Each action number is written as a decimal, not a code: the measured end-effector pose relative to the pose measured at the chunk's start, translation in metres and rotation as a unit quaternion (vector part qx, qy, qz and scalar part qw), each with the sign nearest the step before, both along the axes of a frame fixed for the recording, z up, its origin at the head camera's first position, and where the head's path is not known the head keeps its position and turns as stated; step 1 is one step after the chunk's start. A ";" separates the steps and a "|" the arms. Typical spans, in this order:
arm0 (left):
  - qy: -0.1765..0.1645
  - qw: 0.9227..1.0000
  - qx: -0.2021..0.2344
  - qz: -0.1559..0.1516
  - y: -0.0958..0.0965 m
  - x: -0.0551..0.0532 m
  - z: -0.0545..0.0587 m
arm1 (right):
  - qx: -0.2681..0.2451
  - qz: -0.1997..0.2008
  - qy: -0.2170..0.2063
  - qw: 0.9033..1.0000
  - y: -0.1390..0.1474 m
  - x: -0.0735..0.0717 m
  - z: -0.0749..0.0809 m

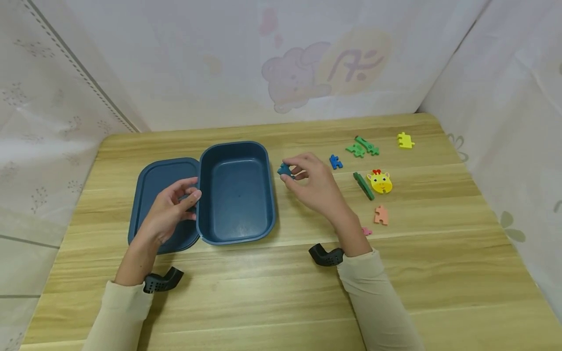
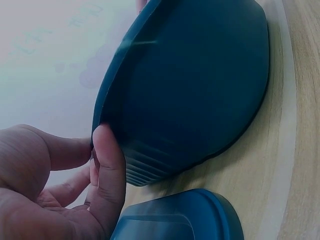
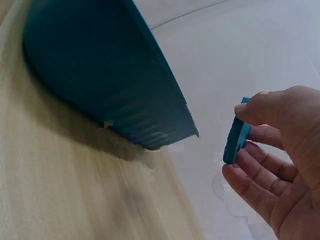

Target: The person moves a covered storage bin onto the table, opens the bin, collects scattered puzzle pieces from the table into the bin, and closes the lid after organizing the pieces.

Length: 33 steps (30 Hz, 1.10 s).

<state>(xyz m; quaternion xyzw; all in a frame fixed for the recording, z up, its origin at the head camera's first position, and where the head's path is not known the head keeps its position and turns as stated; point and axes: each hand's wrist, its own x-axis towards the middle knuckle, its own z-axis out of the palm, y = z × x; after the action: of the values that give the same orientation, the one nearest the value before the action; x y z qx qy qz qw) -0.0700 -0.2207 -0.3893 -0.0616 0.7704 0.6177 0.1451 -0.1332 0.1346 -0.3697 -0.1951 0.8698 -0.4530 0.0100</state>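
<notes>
A deep blue plastic box [image 1: 239, 204] stands open-topped on the table, its inside bare. My left hand [image 1: 173, 207] pinches the box's left rim between thumb and fingers, as the left wrist view [image 2: 75, 175] also shows. Just right of the box, my right hand [image 1: 309, 183] holds a teal puzzle piece [image 1: 284, 169] between thumb and fingertips, raised above the table. In the right wrist view the teal piece [image 3: 236, 135] is seen edge-on, apart from the box wall [image 3: 100, 75]. The blue lid [image 1: 164, 180] lies flat under the left hand, beside the box.
To the right lie a small blue piece [image 1: 335, 162], green pieces [image 1: 366, 145], a yellow piece [image 1: 405, 140], a dark green strip [image 1: 363, 186], a giraffe-face piece [image 1: 381, 182] and an orange piece [image 1: 381, 215]. A pink piece [image 1: 367, 231] shows partly behind the right forearm.
</notes>
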 end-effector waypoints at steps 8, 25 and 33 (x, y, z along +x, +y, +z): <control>-0.001 1.000 0.001 0.003 0.000 0.002 -0.002 | -0.010 0.004 0.010 1.000 0.000 0.000 -0.002; 0.003 1.000 0.003 0.001 0.000 0.000 -0.001 | -0.022 0.029 0.008 0.999 -0.014 0.004 0.000; 0.002 1.000 0.005 0.001 0.000 0.000 -0.002 | -0.013 0.043 0.028 0.999 -0.020 0.007 -0.003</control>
<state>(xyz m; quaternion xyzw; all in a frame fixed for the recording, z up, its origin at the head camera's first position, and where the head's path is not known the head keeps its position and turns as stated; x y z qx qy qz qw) -0.0697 -0.2208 -0.3908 -0.0601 0.7678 0.6216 0.1431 -0.1260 0.1147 -0.3730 -0.2454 0.8544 -0.4580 0.0026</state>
